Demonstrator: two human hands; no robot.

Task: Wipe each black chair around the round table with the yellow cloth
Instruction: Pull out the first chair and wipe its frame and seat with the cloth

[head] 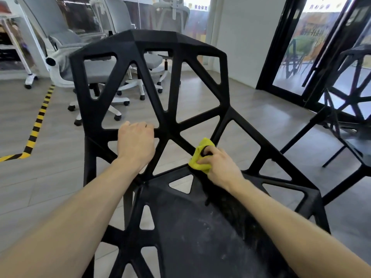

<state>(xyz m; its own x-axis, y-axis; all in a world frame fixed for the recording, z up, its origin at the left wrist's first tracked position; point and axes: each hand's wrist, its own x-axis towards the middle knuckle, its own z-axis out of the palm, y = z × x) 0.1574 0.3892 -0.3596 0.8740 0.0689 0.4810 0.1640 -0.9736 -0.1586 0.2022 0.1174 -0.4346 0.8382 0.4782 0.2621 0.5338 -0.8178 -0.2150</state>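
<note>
Grey plank floor shows through the black chair (152,81); right hand (218,167) pinches the yellow cloth (200,157) on a strut running toward 11 o'clock (left hand (135,141) grips a bar at 9 o'clock)

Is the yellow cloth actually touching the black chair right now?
Touching. The head view shows the right hand pressing the yellow cloth against a strut of the black chair where backrest meets seat, no gap visible.
</note>
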